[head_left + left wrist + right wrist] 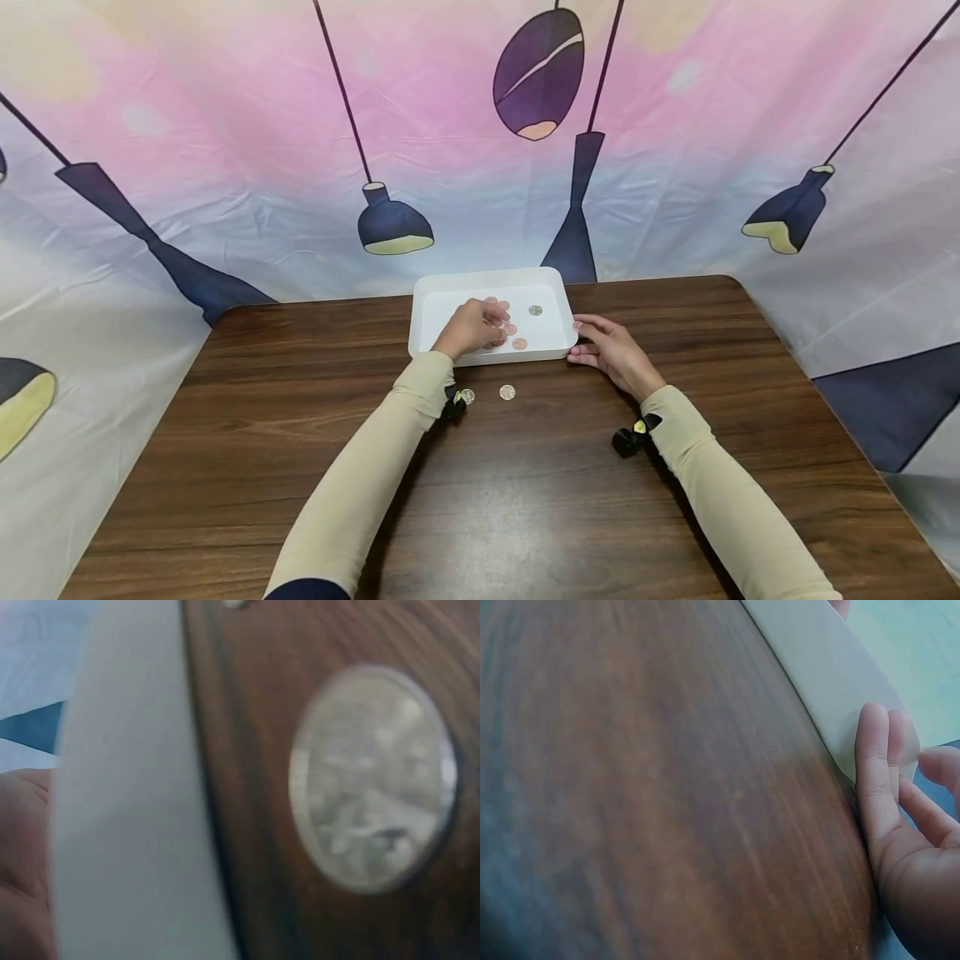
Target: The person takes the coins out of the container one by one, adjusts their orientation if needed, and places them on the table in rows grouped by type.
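Note:
A shallow white tray (pixel 489 358) stands near the table's far edge with several copper-coloured coins (pixel 520 343) and one silver-coloured coin (pixel 536 310) in it. My left hand (pixel 474 323) reaches over the tray's near wall, its bent fingers and thumb parted among the copper-coloured coins. At the tray's near right corner is my right hand (pixel 611 350); its fairly straight fingers (pixel 873 750) rest against the outer wall. On the table in front of the tray lie two silvery coins, one (pixel 507 392) in the open and another (pixel 467 397) beside my left wrist.
Dark wood grain covers the tabletop (pixel 495 500). A cloth backdrop (pixel 465 167) printed with lamps hangs right behind the far table edge. Each wrist carries a small black camera, the right one (pixel 628 442) hanging low over the table.

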`<state>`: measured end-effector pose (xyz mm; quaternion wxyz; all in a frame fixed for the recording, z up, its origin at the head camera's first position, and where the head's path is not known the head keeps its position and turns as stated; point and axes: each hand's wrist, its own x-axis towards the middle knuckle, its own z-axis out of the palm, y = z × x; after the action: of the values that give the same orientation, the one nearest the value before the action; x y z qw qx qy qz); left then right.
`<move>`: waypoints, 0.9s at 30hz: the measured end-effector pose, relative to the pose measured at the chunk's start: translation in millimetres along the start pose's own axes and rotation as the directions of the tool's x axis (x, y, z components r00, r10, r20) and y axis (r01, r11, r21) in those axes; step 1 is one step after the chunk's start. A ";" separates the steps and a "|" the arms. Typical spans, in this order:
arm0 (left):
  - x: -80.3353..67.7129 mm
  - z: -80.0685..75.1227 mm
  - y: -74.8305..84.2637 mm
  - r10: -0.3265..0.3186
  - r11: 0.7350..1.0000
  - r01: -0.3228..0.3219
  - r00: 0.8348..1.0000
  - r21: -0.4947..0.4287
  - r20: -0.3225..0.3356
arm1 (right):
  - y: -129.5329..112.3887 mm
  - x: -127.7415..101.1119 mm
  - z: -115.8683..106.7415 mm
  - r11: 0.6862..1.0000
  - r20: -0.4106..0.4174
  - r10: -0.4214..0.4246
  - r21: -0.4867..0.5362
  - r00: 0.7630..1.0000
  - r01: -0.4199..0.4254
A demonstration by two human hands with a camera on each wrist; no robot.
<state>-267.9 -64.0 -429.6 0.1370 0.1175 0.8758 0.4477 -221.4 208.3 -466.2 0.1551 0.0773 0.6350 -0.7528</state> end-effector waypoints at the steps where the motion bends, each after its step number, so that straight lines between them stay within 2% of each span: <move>1: 1.0 1.3 -1.3 -0.011 1.000 0.011 1.000 -0.011 -0.007 | 0.3 0.4 0.3 1.000 0.004 0.000 0.003 1.000 0.000; 4: 3.8 5.0 -3.7 -0.014 1.000 0.014 0.999 0.018 -0.032 | 0.3 0.9 0.2 1.000 0.005 0.004 0.002 1.000 -0.004; 6: 5.4 7.3 -4.4 0.002 0.996 0.002 0.999 0.085 -0.048 | 0.0 0.7 -0.1 1.000 0.001 0.006 0.000 1.000 -0.006; 9: 7.6 10.2 -4.5 0.020 0.977 -0.004 0.997 0.213 -0.071 | -0.3 0.2 -0.9 1.000 0.002 0.006 0.001 1.000 -0.006; 12: 8.6 13.0 -4.1 0.017 0.962 0.006 0.997 0.275 -0.078 | -0.1 -0.3 -1.7 1.000 0.010 0.005 0.004 1.000 -0.005; 23: 11.5 18.5 -4.3 0.011 0.943 -0.005 1.000 0.333 -0.016 | -0.2 -2.4 -2.0 1.000 0.009 0.010 -0.008 1.000 -0.010; 27: 9.4 16.2 -5.7 0.034 0.953 -0.023 0.999 0.302 -0.031 | 0.2 -1.3 -0.6 1.000 0.018 0.010 -0.007 1.000 -0.010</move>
<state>-271.5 -52.0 -444.6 0.0956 0.1416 0.9343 0.3130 -220.1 209.0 -466.1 0.1647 0.0732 0.6358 -0.7505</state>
